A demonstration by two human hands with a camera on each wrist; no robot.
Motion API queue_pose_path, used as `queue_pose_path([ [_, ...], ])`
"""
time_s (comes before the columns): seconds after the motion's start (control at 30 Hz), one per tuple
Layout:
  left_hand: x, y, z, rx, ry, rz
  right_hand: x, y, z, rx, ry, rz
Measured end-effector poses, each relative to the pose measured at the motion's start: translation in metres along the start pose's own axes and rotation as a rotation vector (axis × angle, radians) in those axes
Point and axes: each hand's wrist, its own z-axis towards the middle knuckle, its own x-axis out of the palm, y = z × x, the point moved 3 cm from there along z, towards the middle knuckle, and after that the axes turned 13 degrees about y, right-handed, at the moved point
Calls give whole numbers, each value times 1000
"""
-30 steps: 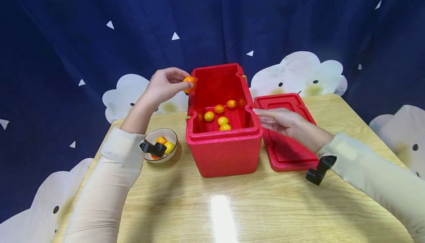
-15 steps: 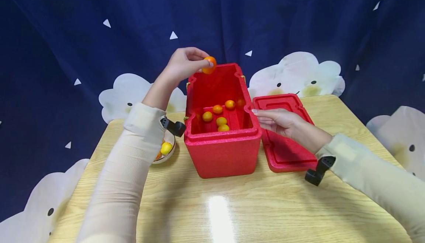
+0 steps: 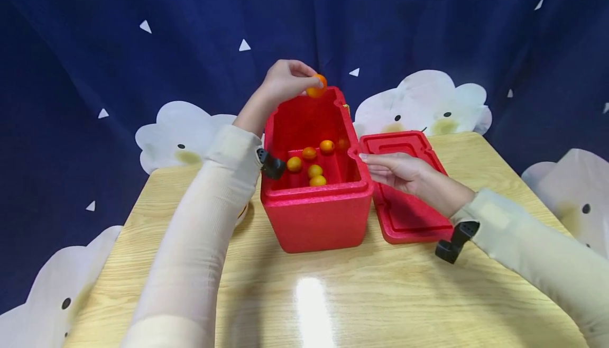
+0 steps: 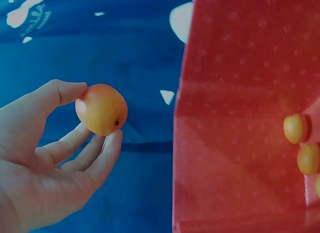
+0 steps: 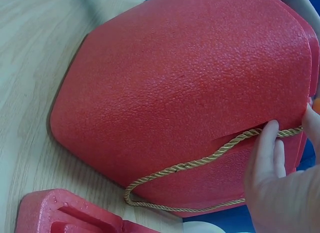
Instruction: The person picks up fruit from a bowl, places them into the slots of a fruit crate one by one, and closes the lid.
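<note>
While my left hand (image 3: 285, 81) hangs above the far rim of the red foam box (image 3: 316, 216), its thumb and fingertips (image 4: 107, 148) pinch a small orange fruit (image 3: 316, 86), held in the air over the open box. Down inside, five more small fruits (image 3: 314, 171) lie on the floor of the box, orange and yellow, close together. My right hand (image 3: 397, 171) rests flat against the box's right wall, fingers straight, their tips on the gold cord (image 5: 200, 163) that runs along that side; it holds nothing. Just beside the box on my right lies its red lid (image 3: 404, 221), inner face up, flat on the table. A black clip (image 3: 449, 245) sits at my right sleeve's cuff and another (image 3: 272, 165) at my left one.

Everything stands on a light wooden table (image 3: 380, 295) with a glossy top that carries a bright streak of reflected light. Behind it hangs a dark blue curtain (image 3: 142, 20) printed with small white triangles and white clouds with dot eyes (image 3: 423, 97).
</note>
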Motion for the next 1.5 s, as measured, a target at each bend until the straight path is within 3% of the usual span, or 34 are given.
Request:
queue_pose_path([
  [0.3, 3, 11, 10, -118, 8, 222, 2, -1, 1, -11, 31, 13],
  [0.47, 5, 9, 10, -144, -3, 261, 0, -3, 1, -17, 36, 44],
  [0.67, 0, 0, -2, -69, -20, 241, -1, -4, 3, -14, 13, 20],
  [0.83, -13, 8, -23, 18, -59, 223, 0, -4, 5, -17, 16, 5],
  [1.03, -30, 40, -50, 125, -147, 193, -1, -5, 6, -23, 8, -1],
  [1.2, -38, 82, -71, 166, -215, 171, -2, -6, 6, -16, 2, 1],
  [1.33, -39, 121, -85, 158, -215, 180, -2, -5, 6, -22, 4, 8],
  [1.5, -36, 163, -100, 89, -180, 204, -1, -5, 6, -19, 10, 9],
])
